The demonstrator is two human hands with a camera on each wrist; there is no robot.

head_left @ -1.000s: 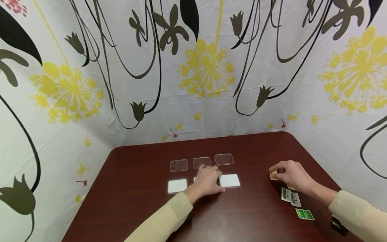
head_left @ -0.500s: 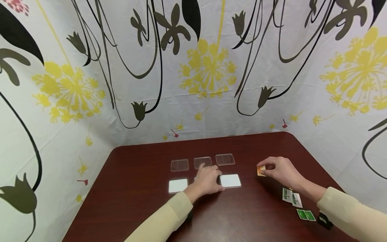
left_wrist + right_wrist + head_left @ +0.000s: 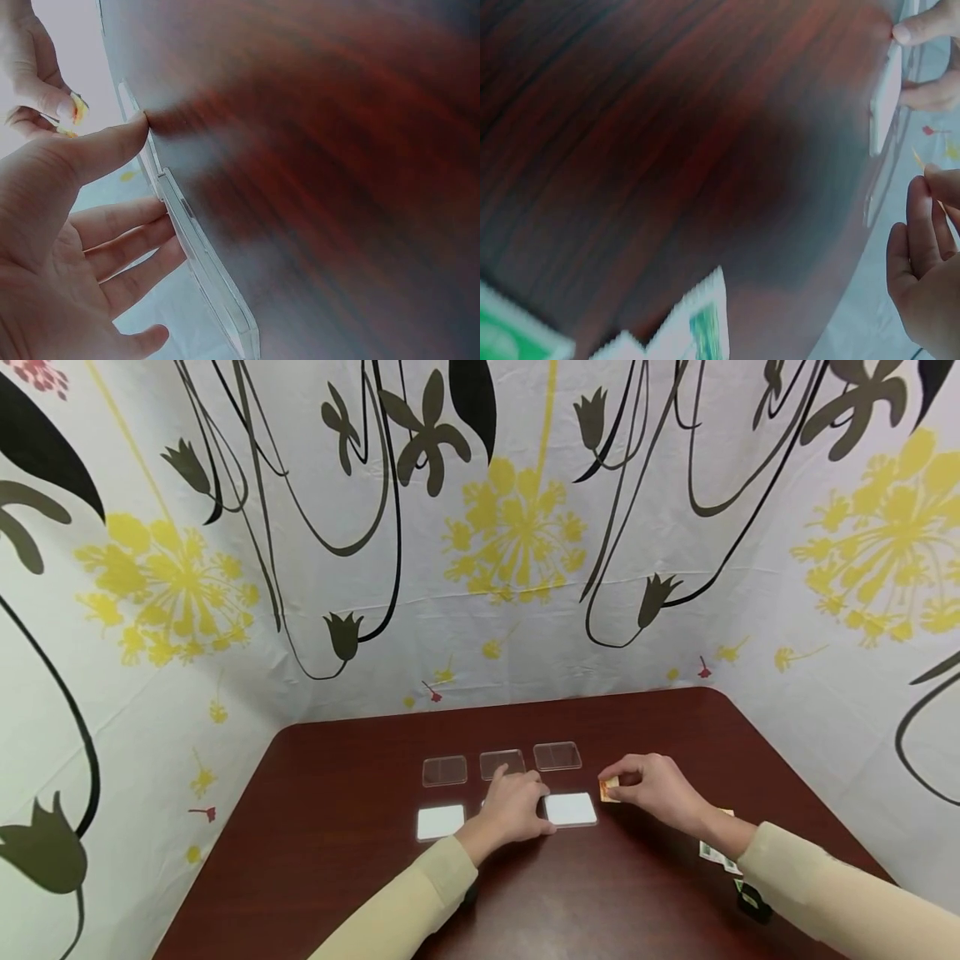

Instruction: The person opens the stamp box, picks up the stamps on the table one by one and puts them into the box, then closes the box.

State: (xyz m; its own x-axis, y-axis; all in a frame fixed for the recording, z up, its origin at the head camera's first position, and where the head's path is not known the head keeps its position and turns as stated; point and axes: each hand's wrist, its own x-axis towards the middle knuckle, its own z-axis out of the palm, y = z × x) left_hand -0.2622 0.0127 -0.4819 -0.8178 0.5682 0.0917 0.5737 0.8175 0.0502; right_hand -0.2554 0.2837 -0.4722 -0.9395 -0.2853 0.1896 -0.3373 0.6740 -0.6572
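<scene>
Pinched between thumb and fingertips of the right hand (image 3: 662, 787) is an orange stamp (image 3: 609, 790), jutting out on that hand's nine o'clock side and seemingly raised off the tabletop. Taking twelve as straight ahead of the person, a flowered cloth (image 3: 465, 635) in yellow, grey and black hangs from ten round to two. Before it stands the dark red-brown table (image 3: 300, 860). Pale sleeves come in over it, the left sleeve (image 3: 408, 893) from seven o'clock, the right sleeve (image 3: 832, 893) from four. Over by me, the left hand (image 3: 512, 806) grips the left end of the right-hand white box (image 3: 572, 810), thumb at the near corner, a finger at the far one. From the stamp, that box lies at eight o'clock, just beside but apart. Another white box (image 3: 441, 822) sits near nine from the left hand; a third is nearly covered by it. Three clear cases (image 3: 557, 756) line up beyond, from ten to one. Smallest, between four and five from the right hand: a sliver of a second orange stamp (image 3: 727, 812), white-and-green stamps (image 3: 709, 326) and green stamps (image 3: 510, 334), partly behind the arm.
</scene>
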